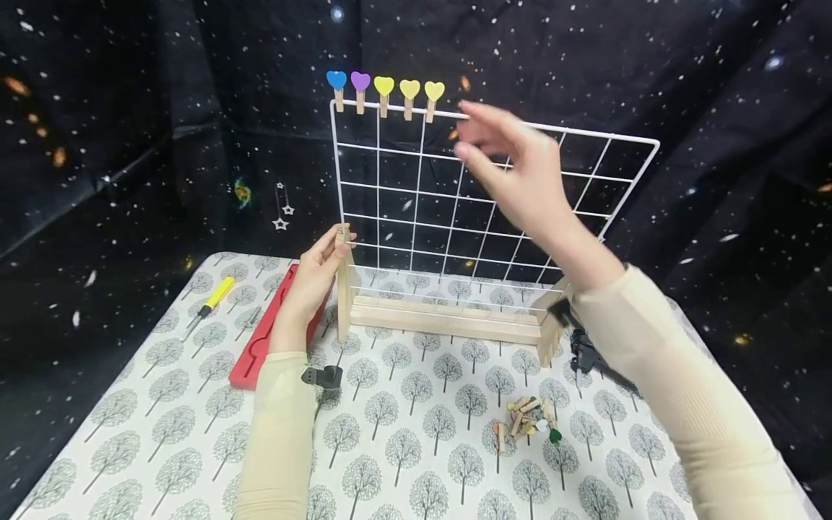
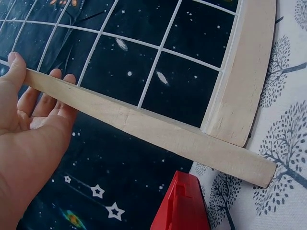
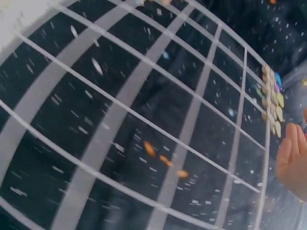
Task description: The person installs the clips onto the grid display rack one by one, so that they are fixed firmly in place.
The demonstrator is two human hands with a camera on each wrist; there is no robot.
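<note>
A white wire grid (image 1: 448, 193) stands upright in a wooden stand (image 1: 448, 321). My left hand (image 1: 314, 278) grips the stand's left post (image 2: 139, 127), thumb on one side and fingers on the other. Heart-topped clothespins sit in a row on the left part of the grid's top bar: a blue one (image 1: 336, 85), a purple one (image 1: 360, 87) and three yellow ones (image 1: 409, 92). My right hand (image 1: 520, 155) is raised by the top bar, just right of the last yellow clothespin. Its thumb and fingers are apart, with nothing visible between them.
A pile of loose clothespins (image 1: 529, 419) lies on the tree-print tablecloth (image 1: 416, 448) at the front right. Left of the stand are a red tray (image 1: 250, 361) and a yellow-handled screwdriver (image 1: 217, 295). A black tool (image 1: 594, 357) lies at the right, partly behind my sleeve.
</note>
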